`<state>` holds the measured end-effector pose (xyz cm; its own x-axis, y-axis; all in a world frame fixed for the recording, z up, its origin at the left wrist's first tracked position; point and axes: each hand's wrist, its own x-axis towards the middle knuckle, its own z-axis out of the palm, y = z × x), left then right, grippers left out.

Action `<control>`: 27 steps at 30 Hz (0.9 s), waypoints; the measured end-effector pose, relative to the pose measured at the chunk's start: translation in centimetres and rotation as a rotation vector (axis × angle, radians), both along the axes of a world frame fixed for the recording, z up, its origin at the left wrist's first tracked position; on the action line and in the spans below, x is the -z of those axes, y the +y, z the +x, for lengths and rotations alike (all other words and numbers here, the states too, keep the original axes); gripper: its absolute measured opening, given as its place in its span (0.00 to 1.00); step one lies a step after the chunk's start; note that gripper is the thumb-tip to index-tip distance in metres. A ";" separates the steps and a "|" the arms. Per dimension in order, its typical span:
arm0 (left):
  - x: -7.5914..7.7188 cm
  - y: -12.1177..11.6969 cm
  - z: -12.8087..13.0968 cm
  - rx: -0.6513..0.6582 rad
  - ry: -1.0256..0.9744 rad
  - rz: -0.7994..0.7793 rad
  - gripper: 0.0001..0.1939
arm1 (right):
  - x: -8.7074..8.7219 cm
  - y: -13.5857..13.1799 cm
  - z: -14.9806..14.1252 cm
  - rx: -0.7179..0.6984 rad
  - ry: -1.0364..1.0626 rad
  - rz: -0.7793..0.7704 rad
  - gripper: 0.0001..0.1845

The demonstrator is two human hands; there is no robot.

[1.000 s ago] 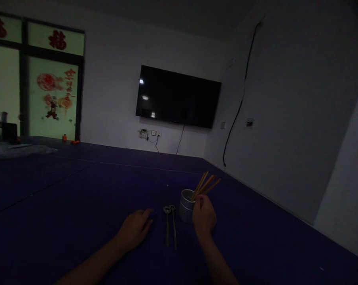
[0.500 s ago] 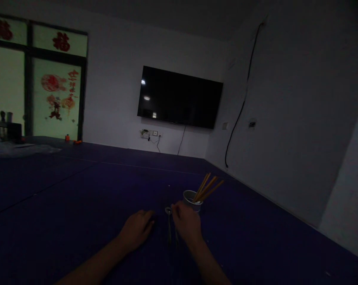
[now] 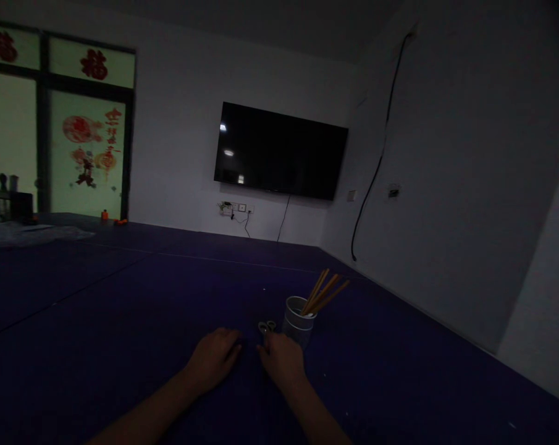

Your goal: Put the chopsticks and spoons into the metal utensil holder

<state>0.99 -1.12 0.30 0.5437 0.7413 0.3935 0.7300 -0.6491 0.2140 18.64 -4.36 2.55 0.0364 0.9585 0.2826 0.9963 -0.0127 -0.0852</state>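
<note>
Two metal spoons (image 3: 263, 327) lie side by side, and only their bowl ends show clearly. My right hand (image 3: 283, 361) is over their handles, its thumb and fingers closing on a spoon; the handles are hidden under it. Just behind that hand stands a grey metal chopstick holder (image 3: 298, 321), upright, with several wooden chopsticks (image 3: 324, 293) leaning out to the right. To the left, my left hand (image 3: 213, 357) rests on the dark blue surface with thumb and fingers apart, holding nothing and not touching the spoons.
The wide dark blue tabletop (image 3: 168, 296) has seams across it. Clear plastic wrapping (image 3: 33, 233) and small orange items (image 3: 104, 215) lie at the far left. A television (image 3: 281, 151) hangs on the back wall, and a black cable (image 3: 376, 164) runs down the right wall.
My right hand has moved from beside the chopstick holder, left to the spoon bowls, then down over the handles. My left hand stays in place. The view has shifted slightly.
</note>
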 end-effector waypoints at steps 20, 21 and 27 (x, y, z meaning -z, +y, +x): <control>0.3 0.4 0.0 0.015 -0.016 -0.017 0.15 | 0.8 0.4 0.1 0.028 0.008 0.013 0.09; 0.3 0.4 0.0 0.017 -0.020 -0.015 0.16 | 0.8 0.4 0.1 0.031 0.007 0.016 0.09; 0.4 0.4 -0.1 0.016 -0.031 -0.010 0.15 | 0.5 0.3 -0.1 0.033 0.010 0.031 0.09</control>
